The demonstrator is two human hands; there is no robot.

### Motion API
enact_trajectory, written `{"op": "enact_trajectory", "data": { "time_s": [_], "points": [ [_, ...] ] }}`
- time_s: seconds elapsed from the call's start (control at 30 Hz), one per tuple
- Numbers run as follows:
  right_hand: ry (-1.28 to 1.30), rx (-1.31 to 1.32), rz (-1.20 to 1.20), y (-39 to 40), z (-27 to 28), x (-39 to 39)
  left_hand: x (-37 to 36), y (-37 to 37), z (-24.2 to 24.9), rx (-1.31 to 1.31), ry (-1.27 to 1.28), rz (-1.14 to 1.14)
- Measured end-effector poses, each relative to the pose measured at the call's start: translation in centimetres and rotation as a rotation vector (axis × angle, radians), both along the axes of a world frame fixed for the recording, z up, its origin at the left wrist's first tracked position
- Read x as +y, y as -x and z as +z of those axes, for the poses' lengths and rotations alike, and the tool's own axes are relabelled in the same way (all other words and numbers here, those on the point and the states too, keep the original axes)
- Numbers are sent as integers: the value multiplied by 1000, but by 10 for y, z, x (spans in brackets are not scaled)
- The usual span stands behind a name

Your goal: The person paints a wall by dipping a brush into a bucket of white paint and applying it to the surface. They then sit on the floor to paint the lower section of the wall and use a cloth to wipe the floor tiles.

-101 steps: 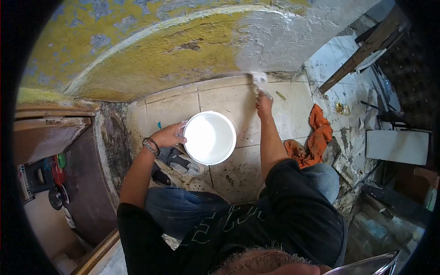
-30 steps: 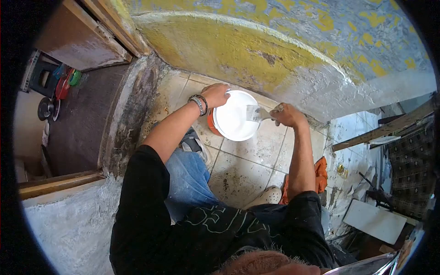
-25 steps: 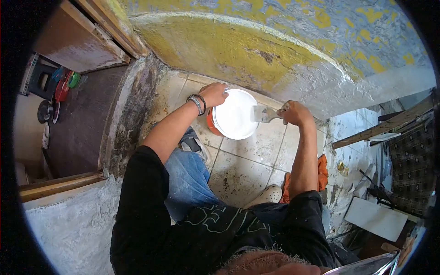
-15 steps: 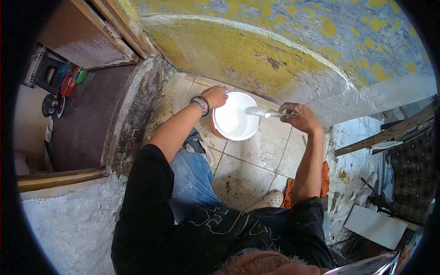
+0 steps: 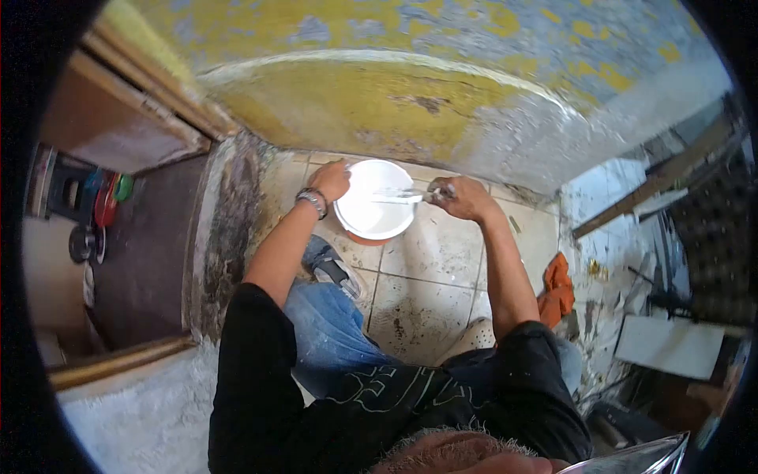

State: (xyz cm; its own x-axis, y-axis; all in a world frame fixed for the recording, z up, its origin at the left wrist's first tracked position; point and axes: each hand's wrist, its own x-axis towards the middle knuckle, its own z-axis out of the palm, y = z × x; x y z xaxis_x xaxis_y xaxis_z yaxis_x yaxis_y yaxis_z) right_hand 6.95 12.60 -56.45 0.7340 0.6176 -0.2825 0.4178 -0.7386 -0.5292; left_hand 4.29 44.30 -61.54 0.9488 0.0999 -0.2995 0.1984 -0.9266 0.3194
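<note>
My left hand [image 5: 331,181] grips the left rim of a round bucket [image 5: 369,235], white at the rim and orange-red on the outside, standing on the tiled floor. White paint [image 5: 373,175] coats its inside. Over the bucket's mouth, a white-coated paintbrush [image 5: 401,196] points left, its bristles blurred by motion. The brush handle is held in my right hand [image 5: 459,197], whose fingers are curled round it just right of the rim and smeared with white.
Ahead rises a yellow wall [image 5: 339,107] with a fresh white patch [image 5: 525,146]. A doorway with a wooden door [image 5: 118,110] lies left. To the right are an orange cloth [image 5: 557,284], a slanted wooden pole [image 5: 655,186] and a white board [image 5: 669,347].
My right hand has brought the brush left, farther over the bucket. My left hand stays on the rim. The camera view has shifted, so the bucket appears farther left.
</note>
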Motion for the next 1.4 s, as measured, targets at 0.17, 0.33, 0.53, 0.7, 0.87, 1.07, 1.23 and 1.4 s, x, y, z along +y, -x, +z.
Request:
{"op": "enact_trajectory", "data": {
  "time_s": [0.17, 0.33, 0.53, 0.7, 0.87, 1.07, 1.23, 1.4],
  "points": [
    [-327, 62, -34, 9, -43, 2, 16, 0, -13, -55, -34, 29],
    [-461, 528, -145, 20, -64, 8, 14, 6, -4, -27, -117, 60],
    [-402, 488, -262, 22, -69, 16, 23, 8, -11, 6, -107, 44],
    [-656, 498, -166, 20, -98, 22, 25, 9, -7, 112, -146, 59],
    [-512, 439, -226, 26, -65, 19, 26, 8, -14, 76, -128, 66],
    [-483, 261, -181, 32, -76, 25, 28, 9, -14, 51, -127, 50],
    [-528, 439, -219, 29, -94, 29, 27, 10, -13, 17, -127, 72],
    [-732, 463, -208, 30, -104, 29, 29, 11, -12, -6, -115, 71]
  ]
}}
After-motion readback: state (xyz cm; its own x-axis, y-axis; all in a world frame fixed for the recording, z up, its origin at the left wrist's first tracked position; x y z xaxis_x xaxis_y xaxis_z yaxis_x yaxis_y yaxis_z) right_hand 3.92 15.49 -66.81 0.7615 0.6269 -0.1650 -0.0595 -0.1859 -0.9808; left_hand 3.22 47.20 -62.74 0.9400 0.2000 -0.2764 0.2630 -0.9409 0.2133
